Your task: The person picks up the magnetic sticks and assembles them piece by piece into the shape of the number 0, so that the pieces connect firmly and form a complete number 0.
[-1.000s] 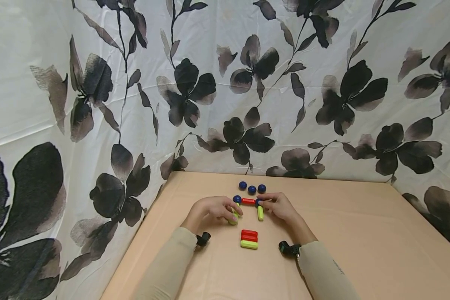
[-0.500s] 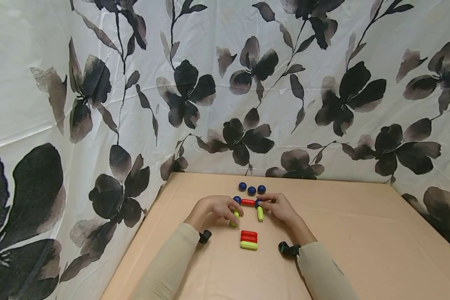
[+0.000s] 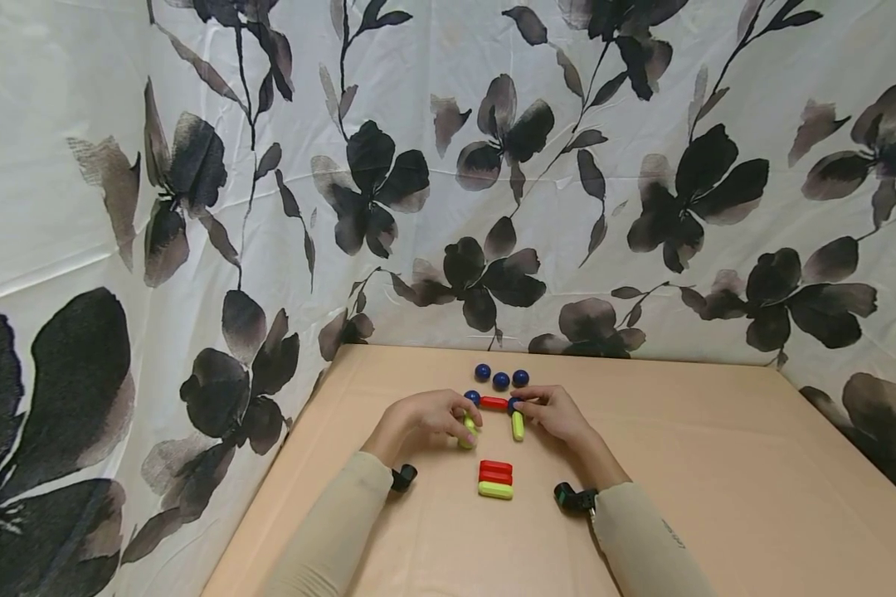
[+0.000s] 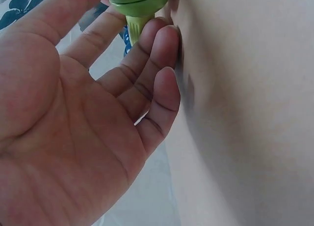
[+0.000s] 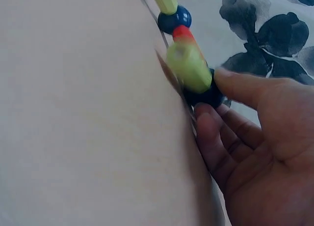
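Observation:
In the head view, a red rod (image 3: pixel 494 403) joins two blue balls, with a yellow-green rod running toward me from each. My left hand (image 3: pixel 427 414) is at the left yellow-green rod (image 3: pixel 469 424); the left wrist view shows a green ball (image 4: pixel 140 1) on that rod's near end, held at the fingers, with the thumb tip out of frame. My right hand (image 3: pixel 558 412) pinches the right blue ball (image 5: pixel 208 94) between thumb and fingers. The right yellow-green rod (image 3: pixel 518 426) sticks out from it. The left blue ball (image 3: pixel 472 399) is partly hidden by fingers.
Behind the joined pieces lie 3 loose blue balls (image 3: pixel 500 381). Nearer me, two red rods (image 3: pixel 496 473) and a yellow-green rod (image 3: pixel 496 491) lie side by side on the table (image 3: pixel 702 464). A floral cloth (image 3: pixel 418 207) hangs behind the table's far edge.
The left fingers have shifted slightly at the left yellow-green rod and now cover more of its near end. The right hand and the other pieces stay in place.

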Motion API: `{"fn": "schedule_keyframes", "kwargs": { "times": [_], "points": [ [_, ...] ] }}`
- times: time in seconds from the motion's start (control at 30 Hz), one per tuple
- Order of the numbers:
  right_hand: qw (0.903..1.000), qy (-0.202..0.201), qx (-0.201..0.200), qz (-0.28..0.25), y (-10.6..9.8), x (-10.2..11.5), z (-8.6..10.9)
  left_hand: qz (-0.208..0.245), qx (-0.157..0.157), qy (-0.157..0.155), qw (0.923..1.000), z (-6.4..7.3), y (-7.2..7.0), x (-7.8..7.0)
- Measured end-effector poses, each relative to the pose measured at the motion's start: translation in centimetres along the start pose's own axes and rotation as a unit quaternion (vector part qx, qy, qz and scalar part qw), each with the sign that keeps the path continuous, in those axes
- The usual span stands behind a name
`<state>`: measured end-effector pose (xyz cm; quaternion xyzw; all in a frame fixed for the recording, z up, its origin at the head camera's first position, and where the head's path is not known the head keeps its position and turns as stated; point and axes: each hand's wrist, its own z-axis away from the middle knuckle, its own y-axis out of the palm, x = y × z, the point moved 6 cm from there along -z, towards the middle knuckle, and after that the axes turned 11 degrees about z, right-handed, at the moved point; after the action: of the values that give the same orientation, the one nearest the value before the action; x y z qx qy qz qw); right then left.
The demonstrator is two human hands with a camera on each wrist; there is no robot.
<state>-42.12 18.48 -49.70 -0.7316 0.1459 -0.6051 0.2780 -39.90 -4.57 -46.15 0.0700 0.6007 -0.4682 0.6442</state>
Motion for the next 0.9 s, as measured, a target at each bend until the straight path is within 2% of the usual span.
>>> {"fn": "schedule_keyframes", "kwargs": {
  "times": [0.17, 0.27, 0.37, 0.47, 0.57, 0.77, 0.9],
  "points": [
    [0.9998, 0.009, -0.004, -0.019, 0.2, 0.2, 0.1, -0.006, -0.004, 0.007, 1.0, -0.1, 0.0, 0.3],
    [0.9997, 0.015, -0.005, -0.02, 0.1, 0.2, 0.0, -0.011, -0.031, 0.021, 0.9992, -0.2, -0.3, 0.3],
    [0.9996, 0.018, -0.007, -0.02, 0.1, 0.1, 0.0, 0.004, -0.091, 0.053, 0.9944, -0.6, -0.9, 0.4],
    [0.9996, 0.019, -0.006, -0.02, 0.1, 0.2, 0.0, 0.027, -0.166, 0.09, 0.9816, -1.2, -1.9, 0.8],
    [0.9994, 0.025, -0.006, -0.022, 0.2, 0.1, 0.0, 0.059, -0.207, 0.106, 0.9707, -1.8, -2.5, 1.6],
    [0.9992, 0.033, -0.007, -0.021, 0.1, 0.0, 0.0, 0.119, -0.212, 0.112, 0.9636, -2.7, -2.1, 2.9],
    [0.9992, 0.033, -0.011, -0.019, 0.0, -0.1, -0.2, 0.14, -0.217, 0.109, 0.9599, -2.9, -1.9, 3.3]
  ]
}}
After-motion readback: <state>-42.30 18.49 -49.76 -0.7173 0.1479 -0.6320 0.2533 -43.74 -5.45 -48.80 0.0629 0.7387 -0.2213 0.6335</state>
